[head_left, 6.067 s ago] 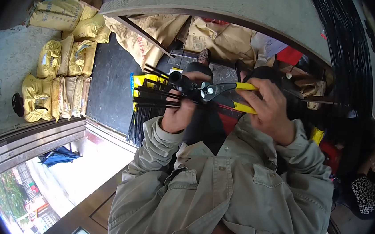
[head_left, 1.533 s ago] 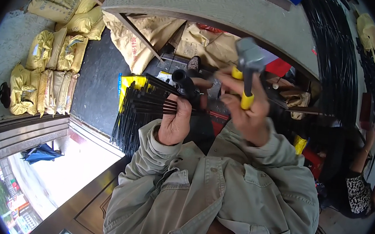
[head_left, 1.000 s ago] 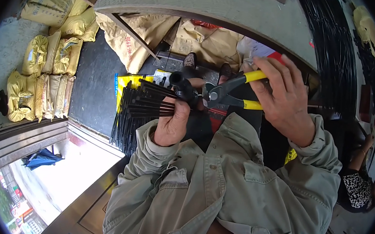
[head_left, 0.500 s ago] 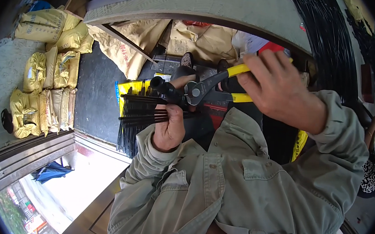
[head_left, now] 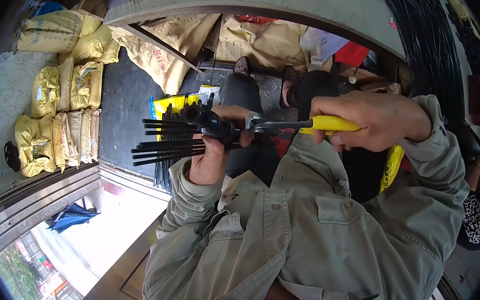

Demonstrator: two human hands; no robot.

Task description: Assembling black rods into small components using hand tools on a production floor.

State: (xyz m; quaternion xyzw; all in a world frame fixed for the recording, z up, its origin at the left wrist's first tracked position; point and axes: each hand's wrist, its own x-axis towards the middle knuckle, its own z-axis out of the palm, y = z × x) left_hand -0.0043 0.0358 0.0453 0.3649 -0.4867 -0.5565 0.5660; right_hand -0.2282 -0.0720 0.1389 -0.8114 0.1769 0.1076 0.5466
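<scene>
My left hand [head_left: 211,160] is closed around a bundle of black rods [head_left: 166,141], held level with the loose ends fanning toward nine o'clock so the short stubs face the tool. My right hand [head_left: 368,120] is wrapped tight on the yellow grips of the cutters [head_left: 288,123], coming in from three o'clock so the head meets the rods just above my left fingers [head_left: 242,115]. Whether it bites a rod I cannot tell. Yellow sacks [head_left: 60,111] lie on the floor at nine o'clock.
</scene>
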